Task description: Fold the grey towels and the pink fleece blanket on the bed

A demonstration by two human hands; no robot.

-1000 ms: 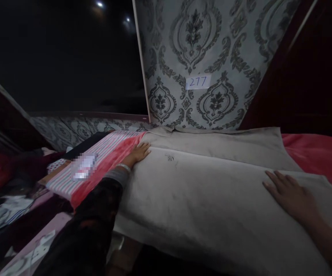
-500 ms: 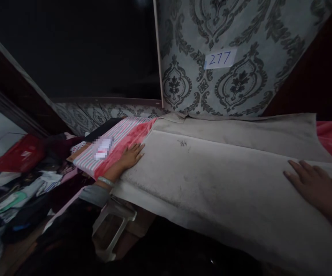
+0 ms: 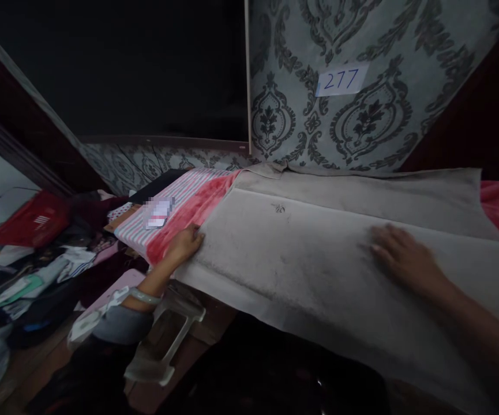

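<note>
A large grey cloth (image 3: 310, 259) lies folded lengthwise, with a small dark mark near its upper left. At its left end, my left hand (image 3: 186, 243) is closed, fingers curled round the cloth's edge. My right hand (image 3: 405, 256), slightly blurred, lies flat on the cloth's right half with its fingers stretched out. Under the cloth's left end, a red-pink fleece (image 3: 201, 202) shows beside striped fabric (image 3: 134, 235). More of the red-pink fabric appears at the far right.
A pixelated item (image 3: 158, 213) rests on the striped fabric. Below the cloth's left end stands a pale plastic stool (image 3: 173, 340). Clothes (image 3: 54, 276) and a red basket (image 3: 37, 219) fill the left side. Behind are a dark screen (image 3: 145, 69) and patterned wall with a "277" label (image 3: 342, 79).
My left hand has gone from lying spread at the cloth's left end to gripping its edge, slightly nearer me. My right hand has slid left across the cloth. The view has shifted slightly.
</note>
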